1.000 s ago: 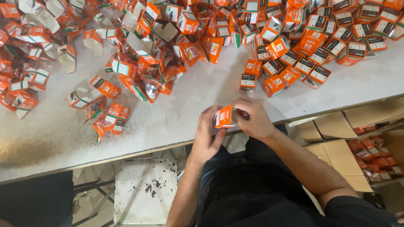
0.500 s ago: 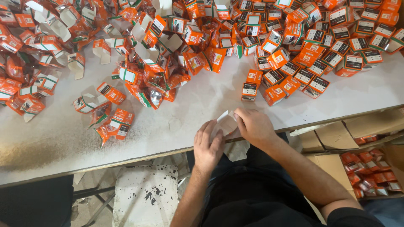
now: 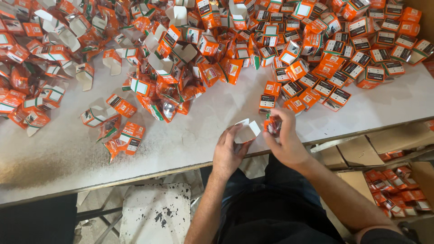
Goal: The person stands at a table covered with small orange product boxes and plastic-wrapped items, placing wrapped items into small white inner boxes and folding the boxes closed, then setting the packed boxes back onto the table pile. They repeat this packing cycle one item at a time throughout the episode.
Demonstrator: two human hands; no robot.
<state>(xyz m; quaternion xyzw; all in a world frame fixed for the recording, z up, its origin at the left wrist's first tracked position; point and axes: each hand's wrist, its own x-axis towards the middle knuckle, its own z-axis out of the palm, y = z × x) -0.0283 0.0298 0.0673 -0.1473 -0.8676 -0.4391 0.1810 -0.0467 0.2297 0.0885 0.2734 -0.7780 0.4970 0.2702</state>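
Observation:
My left hand (image 3: 229,151) holds a small open carton (image 3: 247,131) with its white inner flaps showing, at the near edge of the white table (image 3: 194,140). Just to its right, my right hand (image 3: 285,141) grips a small orange packet (image 3: 272,125) close beside the carton's open end. A large heap of orange cartons and packets (image 3: 190,40) covers the far half of the table, several of them open and empty. Closed orange boxes with dark labels (image 3: 352,49) lie packed together at the far right.
A few loose orange packets (image 3: 122,138) lie on the table to the left. Below the table's right edge stand cardboard boxes (image 3: 361,149), one holding orange packs (image 3: 393,194). A white spotted slab (image 3: 156,219) lies on the floor under the table.
The closed orange carton held in both hands has been opened, its white flaps now showing. My right hand has drawn apart from it and holds a small orange packet.

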